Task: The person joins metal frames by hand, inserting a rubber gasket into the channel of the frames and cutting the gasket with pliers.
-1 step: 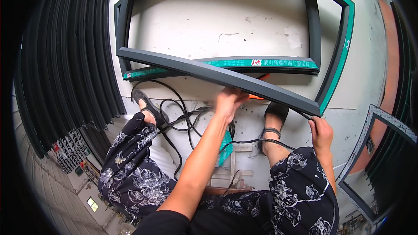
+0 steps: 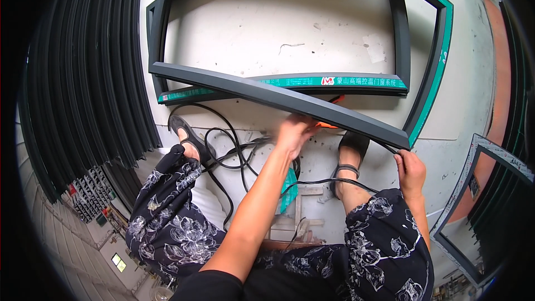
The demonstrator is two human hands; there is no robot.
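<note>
Slanting just beyond the left hand [image 2: 295, 135] and right hand [image 2: 411, 170], the angular dark grey metal frame [image 2: 278, 99] crossed over a second, green-taped grey frame [image 2: 362, 81]. Its near rail looked plain, its right side banded green. The right hand pinched a thin black strip [image 2: 387, 146]; the left curled, blurred, at the rail, its grip unclear.

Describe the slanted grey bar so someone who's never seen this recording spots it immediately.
Start with the large dark frames lying on a pale surface. Across their near side, the slanted grey bar drops from upper left to lower right, ending by the right hand. Unlike the green-faced bar behind it, its upper face is plain grey.
</note>
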